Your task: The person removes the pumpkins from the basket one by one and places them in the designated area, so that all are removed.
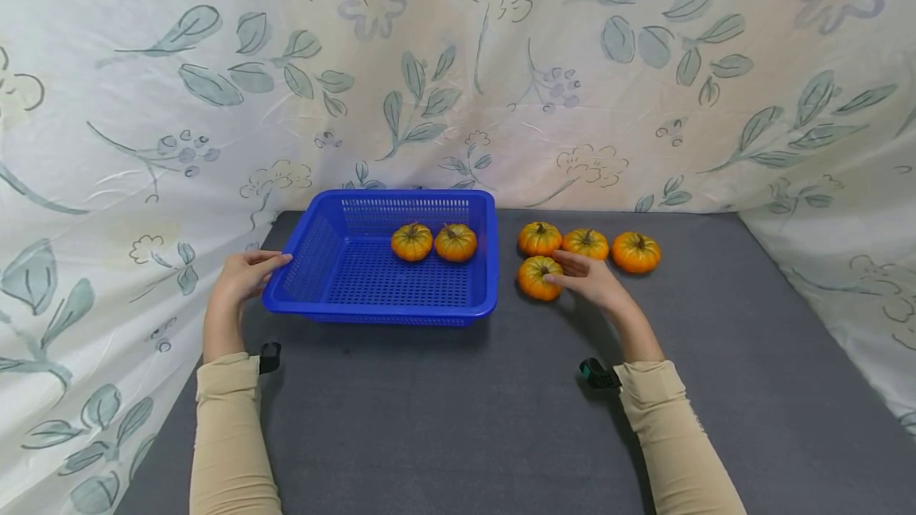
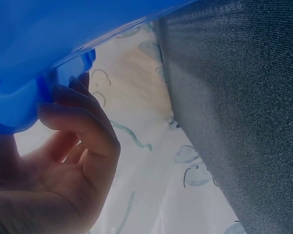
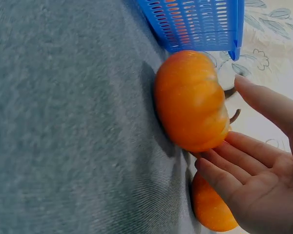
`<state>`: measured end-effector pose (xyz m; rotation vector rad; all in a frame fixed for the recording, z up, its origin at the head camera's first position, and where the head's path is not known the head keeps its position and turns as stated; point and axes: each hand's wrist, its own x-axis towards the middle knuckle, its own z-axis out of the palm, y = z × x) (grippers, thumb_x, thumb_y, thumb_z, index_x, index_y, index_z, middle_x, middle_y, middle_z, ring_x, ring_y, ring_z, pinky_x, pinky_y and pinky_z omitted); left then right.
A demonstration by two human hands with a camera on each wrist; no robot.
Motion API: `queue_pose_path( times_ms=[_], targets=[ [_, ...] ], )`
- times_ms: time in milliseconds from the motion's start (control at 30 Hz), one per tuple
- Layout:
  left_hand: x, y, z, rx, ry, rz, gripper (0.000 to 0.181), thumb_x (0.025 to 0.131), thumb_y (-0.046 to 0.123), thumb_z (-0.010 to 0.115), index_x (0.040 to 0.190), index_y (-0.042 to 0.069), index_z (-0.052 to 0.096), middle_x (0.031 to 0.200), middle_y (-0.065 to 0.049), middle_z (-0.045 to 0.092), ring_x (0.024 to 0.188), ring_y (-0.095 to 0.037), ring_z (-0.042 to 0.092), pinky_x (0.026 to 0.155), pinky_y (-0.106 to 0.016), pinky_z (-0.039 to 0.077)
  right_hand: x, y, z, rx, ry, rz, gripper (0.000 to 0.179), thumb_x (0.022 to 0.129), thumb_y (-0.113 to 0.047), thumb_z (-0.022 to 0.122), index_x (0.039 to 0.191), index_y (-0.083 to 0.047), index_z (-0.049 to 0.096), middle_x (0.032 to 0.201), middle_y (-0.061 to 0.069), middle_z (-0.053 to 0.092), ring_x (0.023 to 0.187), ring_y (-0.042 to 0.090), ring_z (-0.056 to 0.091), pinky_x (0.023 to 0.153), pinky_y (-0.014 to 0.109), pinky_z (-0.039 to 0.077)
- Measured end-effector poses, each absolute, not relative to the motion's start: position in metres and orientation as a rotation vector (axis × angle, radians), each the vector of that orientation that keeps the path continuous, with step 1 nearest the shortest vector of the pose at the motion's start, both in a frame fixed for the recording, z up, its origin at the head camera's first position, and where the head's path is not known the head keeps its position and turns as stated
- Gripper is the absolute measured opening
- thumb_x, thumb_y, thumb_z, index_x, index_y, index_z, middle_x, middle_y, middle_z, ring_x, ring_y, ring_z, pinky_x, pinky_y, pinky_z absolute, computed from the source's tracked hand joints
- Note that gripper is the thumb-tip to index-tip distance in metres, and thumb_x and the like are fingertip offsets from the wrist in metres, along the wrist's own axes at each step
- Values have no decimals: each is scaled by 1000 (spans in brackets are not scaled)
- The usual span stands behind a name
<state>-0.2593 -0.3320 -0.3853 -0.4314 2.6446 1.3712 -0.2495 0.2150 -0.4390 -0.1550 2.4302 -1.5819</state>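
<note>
A blue plastic basket (image 1: 401, 311) stands on the table with two small orange pumpkins (image 1: 411, 242) inside, towards its right side. My left hand (image 1: 243, 276) grips the basket's left rim, thumb on top and fingers curled beneath, as the left wrist view shows. To the right of the basket sits another small pumpkin (image 1: 538, 278). My right hand (image 3: 263, 178) is at its right side, fingers nearly straight along it and the thumb held near its stem. In the right wrist view the thumb appears apart from the pumpkin, and the fingertips are partly hidden behind it.
Behind my right hand lie a pumpkin (image 1: 540, 238) near the basket, a second pumpkin (image 1: 583, 242) beside it, and a third pumpkin (image 1: 636, 252) farther right. A dark grey cloth (image 1: 444, 420) covers the table. Flowered fabric (image 1: 444, 102) hangs along the back and sides.
</note>
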Motion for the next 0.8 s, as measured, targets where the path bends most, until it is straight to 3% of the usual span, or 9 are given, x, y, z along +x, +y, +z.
queue_pose_path(
  times_ms=[100,333,600,800],
  targets=[
    [-259,-332,-385,-433,2643,1374,67,96,47,54,141,-1,46,142,-23,47,118,-32,54,79,-25,49,-250,213,-435,-145,2439,-1604,75,93,-31,67,152,-4,30,157,17,33,146,35,31,117,51,28],
    [-258,-332,-385,-433,2638,1380,68,96,48,54,142,-1,46,145,-25,45,124,-37,51,86,-32,49,-253,204,-422,-141,2470,-1632,75,93,-37,66,153,-9,30,159,12,32,147,33,29,118,51,28],
    [-259,-334,-386,-451,2643,1376,67,96,48,54,141,-1,47,143,-24,47,123,-35,52,75,-22,48,-261,186,-404,-191,2502,-1683,76,91,-40,67,153,-12,33,158,10,34,147,31,31,119,49,27],
    [-259,-334,-385,-432,2636,1362,69,96,49,53,143,-1,45,145,-25,45,122,-32,54,82,-27,51,-271,171,-396,-226,2497,-1742,74,91,-38,68,152,-12,35,157,11,35,146,29,32,119,46,28]
  ],
)
